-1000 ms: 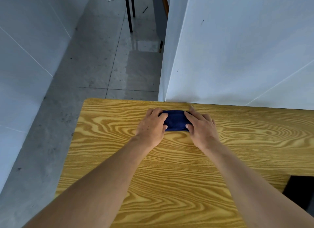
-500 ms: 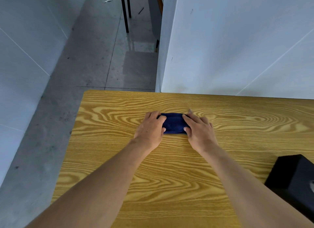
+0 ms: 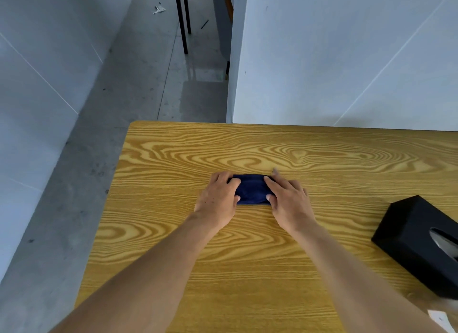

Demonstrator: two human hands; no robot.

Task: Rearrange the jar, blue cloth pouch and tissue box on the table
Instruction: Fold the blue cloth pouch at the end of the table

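A small dark blue cloth pouch point(image 3: 252, 189) lies on the wooden table point(image 3: 247, 246), a little back from the middle. My left hand point(image 3: 218, 199) grips its left end, fingers curled over the top and thumb at the near edge. At the other end my right hand point(image 3: 287, 199) holds it the same way, thumb on the near edge. A black tissue box point(image 3: 418, 238) sits at the right of the table with white tissue showing in its slot. No jar is in view.
A white partition wall point(image 3: 347, 60) stands along the table's far edge. Grey floor lies off the table's left edge point(image 3: 109, 208). Black furniture legs point(image 3: 182, 18) stand far back. A small white object point(image 3: 441, 318) shows at the bottom right corner.
Both hands have drawn the pouch back from the wall toward me. The view has shifted, and more of the black tissue box now shows at the right.
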